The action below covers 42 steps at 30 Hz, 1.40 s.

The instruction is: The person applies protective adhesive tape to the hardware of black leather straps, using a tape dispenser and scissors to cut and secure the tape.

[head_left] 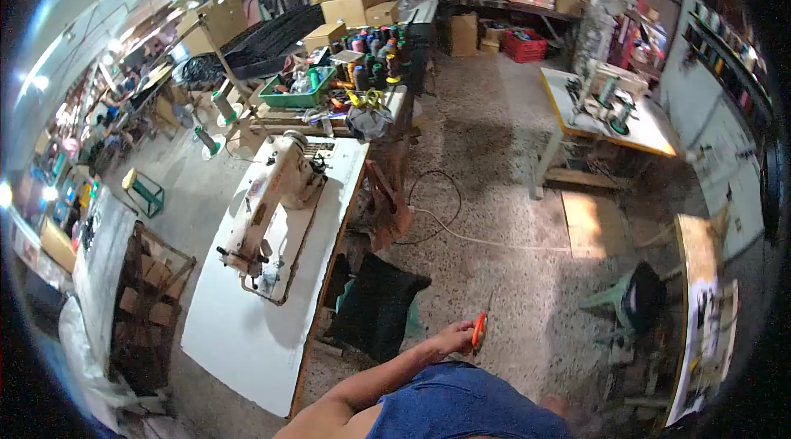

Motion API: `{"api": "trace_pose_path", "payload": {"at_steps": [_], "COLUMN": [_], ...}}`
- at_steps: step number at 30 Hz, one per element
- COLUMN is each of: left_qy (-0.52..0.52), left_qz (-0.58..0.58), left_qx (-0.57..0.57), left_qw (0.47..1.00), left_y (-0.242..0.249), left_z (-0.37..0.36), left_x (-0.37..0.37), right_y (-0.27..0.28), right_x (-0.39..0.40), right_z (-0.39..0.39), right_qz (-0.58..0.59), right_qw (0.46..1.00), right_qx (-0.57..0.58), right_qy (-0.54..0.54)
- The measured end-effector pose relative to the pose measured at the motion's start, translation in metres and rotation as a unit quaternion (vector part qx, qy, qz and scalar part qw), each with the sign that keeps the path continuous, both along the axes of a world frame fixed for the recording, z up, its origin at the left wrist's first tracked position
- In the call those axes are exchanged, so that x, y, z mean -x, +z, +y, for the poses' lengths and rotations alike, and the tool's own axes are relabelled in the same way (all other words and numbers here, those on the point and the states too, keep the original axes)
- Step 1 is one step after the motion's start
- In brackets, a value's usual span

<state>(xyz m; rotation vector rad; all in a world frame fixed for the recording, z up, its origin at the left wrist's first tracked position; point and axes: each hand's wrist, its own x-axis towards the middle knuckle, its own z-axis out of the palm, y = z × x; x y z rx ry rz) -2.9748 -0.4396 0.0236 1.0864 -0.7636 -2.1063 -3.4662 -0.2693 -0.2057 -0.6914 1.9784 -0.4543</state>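
Note:
My left hand (456, 340) is closed around the orange handle of a pair of scissors (479, 329), in front of the blue garment (470, 402) on my body. The thin tip of the scissors points up, away from me, over the speckled floor. At the garment's right edge, a dim, blurred skin-toned shape looks like my right hand (554, 406); its fingers cannot be made out. Left of my left hand is a seat with a black cover (379, 307), beside a white table (239, 340) bearing a sewing machine (272, 200).
Thread spools (379, 60) and a green tray (298, 93) stand on a bench beyond. Another sewing machine table (610, 122) is at the upper right, a dark stool (638, 297) at the right. A cable (494, 243) lies on the floor; a red crate (525, 46) stands farther back.

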Motion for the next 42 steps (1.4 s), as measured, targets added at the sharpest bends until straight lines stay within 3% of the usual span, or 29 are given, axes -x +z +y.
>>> {"api": "trace_pose_path", "payload": {"at_steps": [5, 7, 10, 15, 21, 23, 24, 25, 28, 31, 33, 35, 37, 38, 39, 42], "left_qy": [-0.002, 0.004, 0.077, 0.1, 0.185, 0.188, 0.156, 0.168, 0.187, 0.216, 0.209, 0.206, 0.217, 0.224, 0.225, 0.164], "left_qz": [-0.002, -0.005, -0.046, -0.033, 0.023, -0.038, -0.037, -0.035, -0.033, -0.035, -0.016, 0.001, 0.016, 0.023, 0.027, 0.0], "left_qx": [0.064, 0.092, 0.045, 0.017, 0.017, 0.097, 0.054, 0.047, 0.025, 0.04, 0.063, 0.059, 0.07, 0.071, 0.072, 0.105], "left_qw": [0.998, 0.996, 0.995, 0.994, 0.982, 0.977, 0.985, 0.984, 0.981, 0.975, 0.976, 0.977, 0.974, 0.972, 0.971, 0.981], "left_y": [0.038, 0.046, 0.043, 0.004, 0.044, 0.037, 0.033, 0.029, 0.017, 0.022, 0.024, 0.025, 0.001, -0.007, 0.001, 0.039], "left_z": [-0.13, -0.171, -0.227, -0.334, -0.479, -0.523, -0.542, -0.563, -0.623, -0.695, -0.747, -0.8, -0.861, -0.886, -0.911, -0.975], "left_x": [-0.024, -0.037, -0.046, -0.045, -0.036, -0.046, -0.057, -0.062, -0.07, -0.078, -0.09, -0.104, -0.116, -0.121, -0.129, -0.161], "right_y": [0.03, 0.033, 0.031, 0.004, -0.022, -0.039, -0.049, -0.062, 0.057, 0.099, 0.095, 0.072, -0.039, -0.027, -0.002, 0.029], "right_x": [-0.092, -0.103, -0.096, -0.062, -0.021, -0.032, -0.036, -0.038, -0.138, -0.202, -0.23, -0.243, -0.194, -0.196, -0.203, -0.205], "right_z": [-0.143, -0.202, -0.29, -0.439, -0.654, -0.742, -0.786, -0.833, -0.929, -0.998, -1.044, -1.08, -1.126, -1.131, -1.139, -1.178], "right_qz": [-0.031, -0.027, -0.013, 0.041, 0.195, -0.055, -0.166, -0.234, -0.144, -0.118, -0.067, -0.094, 0.003, 0.016, 0.008, 0.01], "right_qw": [0.974, 0.966, 0.961, 0.942, 0.814, 0.939, 0.961, 0.955, 0.966, 0.966, 0.95, 0.94, 0.77, 0.784, 0.835, 0.875], "right_qx": [-0.016, -0.02, -0.031, -0.05, -0.038, -0.033, -0.03, -0.04, 0.01, 0.055, 0.057, 0.037, 0.18, 0.126, 0.044, -0.011], "right_qy": [0.225, 0.257, 0.274, 0.329, 0.546, 0.338, 0.22, 0.176, 0.212, 0.222, 0.301, 0.325, 0.613, 0.607, 0.548, 0.485]}}
